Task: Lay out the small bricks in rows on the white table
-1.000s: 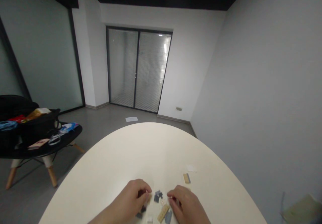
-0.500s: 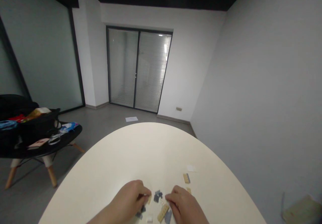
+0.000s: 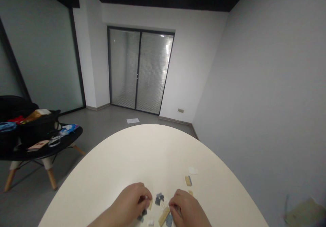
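Observation:
My left hand (image 3: pixel 134 199) is closed in a pinch on a small tan building block piece (image 3: pixel 150 205). Dark grey pieces (image 3: pixel 141 216) lie beneath and beside its fingers. At the right, my right hand (image 3: pixel 183 207) has its thumb and fingertips pressed together; whatever they hold, if anything, is hidden. Close to its fingertips lie a longer tan block (image 3: pixel 164 216) and a blue-grey piece (image 3: pixel 169 221). Between the hands sits a little cluster of dark grey pieces (image 3: pixel 159 199), with tiny pale pieces (image 3: pixel 163 206) just below. A small white piece (image 3: pixel 151 223) rests near the bottom edge.
Beyond my right hand, a tan and grey block (image 3: pixel 188 180) and a white scrap (image 3: pixel 193 170) lie on the round cream table (image 3: pixel 152 149). To the left stands a black chair (image 3: pixel 68 142) with a bag (image 3: pixel 38 126) and other items on it.
My right hand has shifted slightly right and down, its fingertips now nearer the longer tan block. My left hand stays almost in place, still pinching the tan piece.

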`<state>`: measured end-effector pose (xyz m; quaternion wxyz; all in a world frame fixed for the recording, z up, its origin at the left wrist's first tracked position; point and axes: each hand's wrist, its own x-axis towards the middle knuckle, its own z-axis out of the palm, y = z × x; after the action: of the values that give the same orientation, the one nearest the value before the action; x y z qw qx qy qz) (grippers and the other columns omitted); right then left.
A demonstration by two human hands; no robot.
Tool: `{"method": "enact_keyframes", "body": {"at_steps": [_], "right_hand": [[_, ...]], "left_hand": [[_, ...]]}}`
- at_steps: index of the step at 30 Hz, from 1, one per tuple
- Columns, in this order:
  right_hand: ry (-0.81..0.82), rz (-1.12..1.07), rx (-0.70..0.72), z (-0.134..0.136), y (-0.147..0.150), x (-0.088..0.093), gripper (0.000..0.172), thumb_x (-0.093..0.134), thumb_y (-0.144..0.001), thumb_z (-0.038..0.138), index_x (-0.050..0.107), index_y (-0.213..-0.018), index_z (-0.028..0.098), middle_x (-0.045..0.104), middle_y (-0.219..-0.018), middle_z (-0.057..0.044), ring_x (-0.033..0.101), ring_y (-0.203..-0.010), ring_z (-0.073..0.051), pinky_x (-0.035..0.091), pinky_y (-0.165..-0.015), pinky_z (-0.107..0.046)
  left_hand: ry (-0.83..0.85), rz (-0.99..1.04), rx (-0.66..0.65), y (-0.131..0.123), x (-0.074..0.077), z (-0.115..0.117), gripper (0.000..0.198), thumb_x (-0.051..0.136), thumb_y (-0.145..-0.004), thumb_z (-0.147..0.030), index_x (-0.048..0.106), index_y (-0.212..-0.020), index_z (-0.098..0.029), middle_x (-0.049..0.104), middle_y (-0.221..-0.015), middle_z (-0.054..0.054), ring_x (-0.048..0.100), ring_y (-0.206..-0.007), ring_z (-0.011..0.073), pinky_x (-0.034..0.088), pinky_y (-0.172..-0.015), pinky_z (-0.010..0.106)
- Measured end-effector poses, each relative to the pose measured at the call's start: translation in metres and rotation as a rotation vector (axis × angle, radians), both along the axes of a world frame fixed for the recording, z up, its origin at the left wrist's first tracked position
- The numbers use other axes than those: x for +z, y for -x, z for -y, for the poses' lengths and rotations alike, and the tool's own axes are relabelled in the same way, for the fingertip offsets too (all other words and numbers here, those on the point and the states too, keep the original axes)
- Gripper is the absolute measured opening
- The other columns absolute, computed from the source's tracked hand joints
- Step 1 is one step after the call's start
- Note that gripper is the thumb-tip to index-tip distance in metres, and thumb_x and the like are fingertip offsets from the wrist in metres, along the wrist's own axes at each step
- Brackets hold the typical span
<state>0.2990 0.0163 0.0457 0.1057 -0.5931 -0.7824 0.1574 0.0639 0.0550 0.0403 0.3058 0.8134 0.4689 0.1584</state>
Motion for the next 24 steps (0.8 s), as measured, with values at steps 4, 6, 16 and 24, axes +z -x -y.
{"method": "enact_keyframes", "body": {"at_steps": [4,6,16,24], "right_hand": [[-0.034,-0.026,0.026,-0.002,0.0,-0.006,0.022,0.055,-0.083,0.012,0.075,-0.088,0.02,0.071,-0.091,-0.006,0.064,-0.091,-0.018,0.043,-0.08,-0.024],[-0.048,-0.041,0.042,-0.002,0.0,-0.008,0.023,0.053,-0.084,0.013,0.075,-0.088,0.02,0.07,-0.089,-0.006,0.065,-0.089,-0.018,0.044,-0.079,-0.024],[0.088,-0.054,0.156,-0.002,0.001,-0.006,0.024,0.076,-0.07,0.024,0.077,-0.094,0.027,0.069,-0.097,-0.002,0.064,-0.091,-0.017,0.043,-0.079,-0.022],[0.13,-0.045,0.149,-0.002,0.005,-0.006,0.023,0.071,-0.073,0.021,0.078,-0.094,0.027,0.067,-0.099,-0.003,0.064,-0.092,-0.017,0.043,-0.079,-0.022]], "left_hand": [[0.018,0.009,0.011,-0.001,0.004,0.002,0.028,0.054,-0.077,-0.015,0.078,-0.087,-0.026,0.071,-0.088,0.0,0.063,-0.086,0.0178,0.041,-0.076,0.023],[0.017,0.021,0.004,-0.001,0.005,0.002,0.029,0.053,-0.077,-0.015,0.078,-0.086,-0.026,0.07,-0.087,0.0,0.062,-0.085,0.0172,0.041,-0.075,0.023],[0.056,0.072,-0.03,-0.004,0.008,0.008,0.024,0.055,-0.078,-0.015,0.077,-0.083,-0.025,0.066,-0.084,0.0,0.061,-0.077,0.015,0.04,-0.068,0.022],[0.072,0.102,-0.061,-0.007,0.014,0.012,0.025,0.056,-0.079,-0.015,0.078,-0.084,-0.025,0.063,-0.082,-0.001,0.06,-0.075,0.0139,0.04,-0.067,0.021]]}}
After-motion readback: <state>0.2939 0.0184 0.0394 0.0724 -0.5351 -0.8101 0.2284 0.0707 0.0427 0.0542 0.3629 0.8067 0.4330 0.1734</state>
